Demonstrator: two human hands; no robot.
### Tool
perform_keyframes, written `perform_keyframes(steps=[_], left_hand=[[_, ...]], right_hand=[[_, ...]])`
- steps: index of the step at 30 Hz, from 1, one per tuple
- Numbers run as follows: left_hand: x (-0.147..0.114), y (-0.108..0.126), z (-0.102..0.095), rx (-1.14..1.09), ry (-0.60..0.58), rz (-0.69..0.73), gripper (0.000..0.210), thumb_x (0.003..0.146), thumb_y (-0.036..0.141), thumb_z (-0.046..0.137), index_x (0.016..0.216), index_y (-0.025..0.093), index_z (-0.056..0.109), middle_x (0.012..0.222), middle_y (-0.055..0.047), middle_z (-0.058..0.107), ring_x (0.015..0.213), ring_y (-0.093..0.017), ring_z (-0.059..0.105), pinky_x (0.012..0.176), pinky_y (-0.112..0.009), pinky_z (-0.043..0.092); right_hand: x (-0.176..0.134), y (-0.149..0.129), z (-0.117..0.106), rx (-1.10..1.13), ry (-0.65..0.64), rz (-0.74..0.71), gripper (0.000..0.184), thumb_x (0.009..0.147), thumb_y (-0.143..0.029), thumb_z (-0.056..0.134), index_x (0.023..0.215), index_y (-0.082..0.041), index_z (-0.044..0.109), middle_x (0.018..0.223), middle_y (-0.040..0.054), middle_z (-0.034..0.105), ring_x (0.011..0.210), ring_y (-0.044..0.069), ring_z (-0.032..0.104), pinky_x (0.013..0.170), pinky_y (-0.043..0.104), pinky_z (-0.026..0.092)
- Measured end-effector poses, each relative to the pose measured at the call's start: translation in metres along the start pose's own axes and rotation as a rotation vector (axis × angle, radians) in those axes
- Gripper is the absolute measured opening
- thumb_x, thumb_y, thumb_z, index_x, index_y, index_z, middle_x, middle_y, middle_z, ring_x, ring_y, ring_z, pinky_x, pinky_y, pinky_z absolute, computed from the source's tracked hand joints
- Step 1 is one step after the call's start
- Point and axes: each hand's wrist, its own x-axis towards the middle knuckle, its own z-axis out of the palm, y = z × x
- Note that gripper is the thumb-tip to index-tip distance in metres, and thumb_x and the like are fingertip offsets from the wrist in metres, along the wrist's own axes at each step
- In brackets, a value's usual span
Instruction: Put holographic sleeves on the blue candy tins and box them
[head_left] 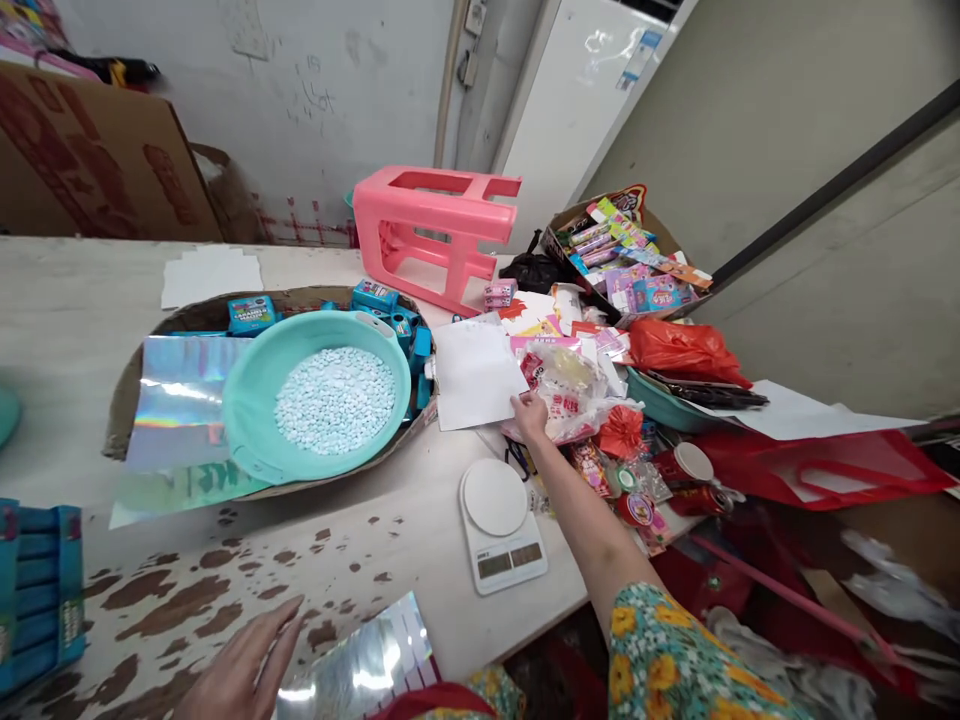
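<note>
My right hand [531, 412] reaches out across the table and pinches the lower right corner of a white sheet [476, 370]. Left of that sheet, a turquoise basin [251, 395] with many small pale blue pellets [337, 400] rests on a shallow cardboard tray [124, 410] of small blue boxes [253, 314]. Below the sheet lies a white kitchen scale [504, 530] with nothing on its plate. My left hand [244, 665] is low in the view, fingers stretched out and holding nothing, near a shiny holographic sheet [367, 660] at the table's front edge.
A pink plastic stool [435, 220] lies on its side at the back. To the right are a clear plastic bag [566, 395], a box of colourful packets [630, 255], a red bag [682, 350] and several cans. Stacked blue boxes [41, 590] stand at the left edge.
</note>
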Motion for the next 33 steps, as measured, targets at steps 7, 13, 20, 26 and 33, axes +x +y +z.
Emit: perform_keyframes(steps=[7, 13, 20, 26, 33], left_hand=[[0.032, 0.057, -0.002, -0.240, -0.105, -0.321, 0.034, 0.076, 0.048, 0.053, 0.107, 0.037, 0.061, 0.107, 0.000, 0.067, 0.098, -0.025, 0.062, 0.080, -0.036, 0.053], [0.086, 0.091, 0.022, -0.778, -0.250, -0.241, 0.095, 0.067, 0.044, 0.067, 0.143, 0.035, 0.012, 0.150, -0.005, 0.019, 0.132, -0.030, 0.030, 0.102, -0.043, 0.036], [0.081, 0.088, 0.061, -1.448, -0.611, -0.384, 0.064, 0.065, 0.040, 0.071, 0.122, 0.025, 0.048, 0.121, -0.011, 0.056, 0.105, -0.025, 0.057, 0.087, -0.037, 0.045], [0.050, 0.035, 0.075, -1.352, -0.247, -0.782, 0.071, 0.060, 0.034, 0.076, 0.122, 0.018, 0.043, 0.103, -0.010, 0.065, 0.087, -0.022, 0.064, 0.075, -0.033, 0.050], [0.016, -0.051, 0.098, -0.964, 0.170, -0.854, 0.067, 0.058, 0.031, 0.070, 0.117, 0.016, 0.042, 0.084, -0.005, 0.067, 0.071, -0.022, 0.064, 0.063, -0.033, 0.050]], right_hand=[[-0.058, -0.069, -0.096, 0.534, -0.328, -0.228, 0.020, 0.066, -0.035, 0.057, 0.071, -0.021, 0.044, 0.105, 0.0093, 0.062, 0.088, 0.020, 0.058, 0.073, 0.033, 0.044], [-0.133, -0.094, -0.172, 0.467, -1.193, 0.135, 0.031, 0.054, -0.034, 0.071, 0.060, -0.019, 0.045, 0.089, 0.0152, 0.067, 0.074, 0.025, 0.061, 0.062, 0.035, 0.043], [-0.143, -0.055, -0.111, 0.504, -1.299, 0.321, 0.038, 0.050, -0.042, 0.070, 0.061, -0.020, 0.042, 0.077, 0.0114, 0.066, 0.050, 0.014, 0.051, 0.046, 0.023, 0.035], [-0.103, -0.013, -0.028, 0.100, -1.226, 0.069, 0.034, 0.064, -0.048, 0.064, 0.076, -0.017, 0.057, 0.071, 0.0036, 0.064, 0.054, 0.012, 0.054, 0.049, 0.021, 0.039], [-0.046, 0.022, 0.045, -0.765, -0.598, -0.170, 0.033, 0.078, -0.030, 0.054, 0.103, -0.011, 0.060, 0.111, 0.0190, 0.060, 0.105, 0.030, 0.055, 0.085, 0.038, 0.042]])
